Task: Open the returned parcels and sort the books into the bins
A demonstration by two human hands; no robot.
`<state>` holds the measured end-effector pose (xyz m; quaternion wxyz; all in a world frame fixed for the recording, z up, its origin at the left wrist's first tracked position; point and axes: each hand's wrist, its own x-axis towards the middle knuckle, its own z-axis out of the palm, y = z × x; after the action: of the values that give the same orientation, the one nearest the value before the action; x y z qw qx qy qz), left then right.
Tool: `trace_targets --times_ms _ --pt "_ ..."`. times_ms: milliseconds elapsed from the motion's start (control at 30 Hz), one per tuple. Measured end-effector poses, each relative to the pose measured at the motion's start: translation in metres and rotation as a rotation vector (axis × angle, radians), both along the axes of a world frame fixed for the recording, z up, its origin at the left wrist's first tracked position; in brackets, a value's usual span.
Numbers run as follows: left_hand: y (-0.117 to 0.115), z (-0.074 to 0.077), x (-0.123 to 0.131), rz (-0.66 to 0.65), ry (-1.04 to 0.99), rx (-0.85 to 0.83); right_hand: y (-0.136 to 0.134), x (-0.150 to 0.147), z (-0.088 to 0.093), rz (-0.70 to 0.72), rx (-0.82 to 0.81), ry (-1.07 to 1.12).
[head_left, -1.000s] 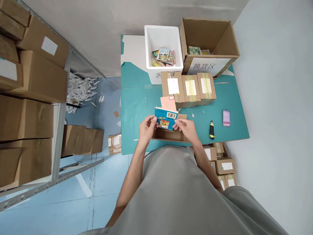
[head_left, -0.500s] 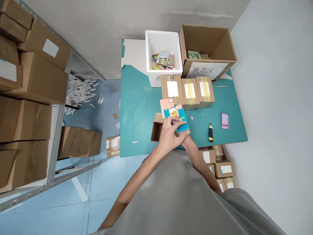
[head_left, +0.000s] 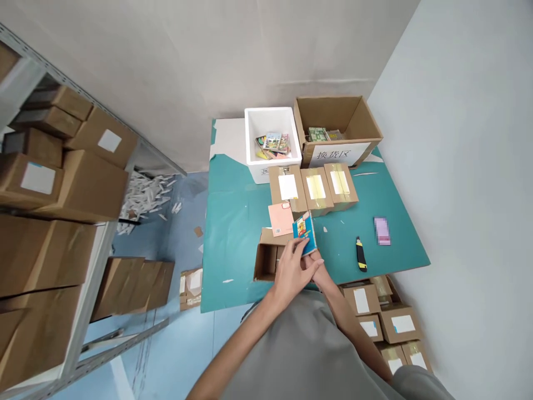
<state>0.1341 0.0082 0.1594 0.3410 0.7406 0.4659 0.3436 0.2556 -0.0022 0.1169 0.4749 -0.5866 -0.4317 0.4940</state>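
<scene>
A small blue book (head_left: 306, 229) with a yellow picture on its cover is tilted up over the front middle of the table. From below, my right hand (head_left: 318, 268) grips its lower edge, its fingers partly hidden. The fingers of my left hand (head_left: 289, 272) are closed on the book's left side and front cover, with the thumb pointing right. A pink book (head_left: 280, 219) lies just left of the blue one, at the rear of an open cardboard box (head_left: 263, 264). My left hand and forearm cover part of that box.
Three taped boxes (head_left: 315, 189) stand behind the books. A white bin (head_left: 250, 150) and a large carton (head_left: 364, 125), both with books inside, are at the back. A utility knife (head_left: 360, 255) and a phone (head_left: 382, 231) lie right. Shelving with boxes (head_left: 94, 183) stands left.
The blue book has turned more upright and shifted, uncovering more of the pink book. Both hands stay on it. My view has tilted up, so the table appears lower.
</scene>
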Motion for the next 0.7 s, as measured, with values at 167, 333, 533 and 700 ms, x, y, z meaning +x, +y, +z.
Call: trace_targets --times_ms 167,333,533,700 --pt "0.028 -0.004 0.000 0.192 -0.237 -0.231 0.009 0.010 -0.015 -0.026 0.022 0.124" --pt "0.081 -0.005 -0.014 0.325 -0.362 -0.314 0.060 0.019 -0.007 -0.138 0.063 0.123" --pt "0.202 0.036 -0.014 0.313 -0.506 -0.134 0.204 0.031 0.067 -0.128 0.293 0.091" --pt "0.255 0.048 -0.024 0.383 -0.465 0.085 0.270 0.037 0.074 -0.080 0.329 0.013"
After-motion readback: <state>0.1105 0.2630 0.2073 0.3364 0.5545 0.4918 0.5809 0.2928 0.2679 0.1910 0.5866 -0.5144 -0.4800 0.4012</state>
